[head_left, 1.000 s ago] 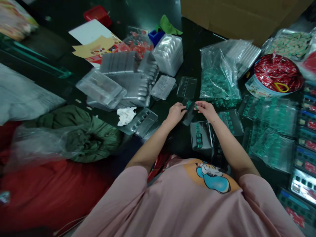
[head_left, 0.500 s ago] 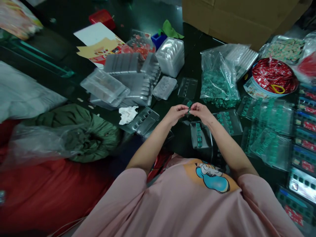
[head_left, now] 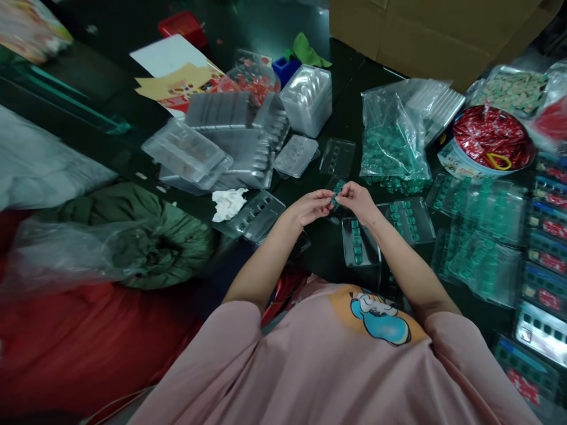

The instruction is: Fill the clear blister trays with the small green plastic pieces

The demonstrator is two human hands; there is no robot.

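My left hand [head_left: 313, 206] and my right hand [head_left: 358, 202] meet over the dark table, fingertips pinched together. Between them are small green translucent pieces [head_left: 337, 188], partly hidden by the fingers; their exact kind is too small to make out. Just below my right hand lies a clear plastic tray [head_left: 365, 260] with a column of green square pieces in its slots. Beyond my hands is another clear slotted tray [head_left: 336, 157]. To the right of my right wrist, a wider clear tray [head_left: 420, 219] carries rows of green pieces.
A clear bag [head_left: 390, 147] of green pieces stands beyond my right hand, beside a round tin [head_left: 449, 159] of red wrappers. Stacked clear trays [head_left: 221, 112] and a crumpled white tissue [head_left: 228, 204] lie left. Filled trays [head_left: 496, 260] cover the right. A cardboard box [head_left: 434, 35] stands behind.
My left hand has shifted slightly left and its fingers have spread a little. More of the green pieces now shows between my hands. The trays and bag stay in place.
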